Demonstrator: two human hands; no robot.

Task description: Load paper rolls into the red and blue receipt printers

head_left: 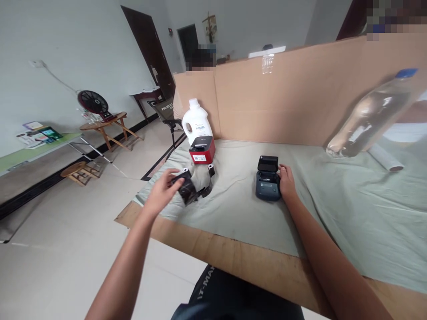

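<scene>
My left hand (164,191) is closed on a black, shiny roll of strip (187,191), blurred by motion, just above the cloth. A white core end shows at its top. Beside it a second black roll (211,170) with a white core stands on the cloth, its loose strip curling toward the held one. My right hand (287,181) grips the right side of a dark blue portable label printer (268,189), fingers behind it partly hidden. The printer lies on the cloth with its black lid (267,163) raised.
A red and black boxy device (202,151) sits before a white jug (197,122). Cardboard (267,102) walls the table's back. At right a large clear bottle (370,115) leans near a white tube (387,158). The table's bare wooden edge (213,242) is nearest me.
</scene>
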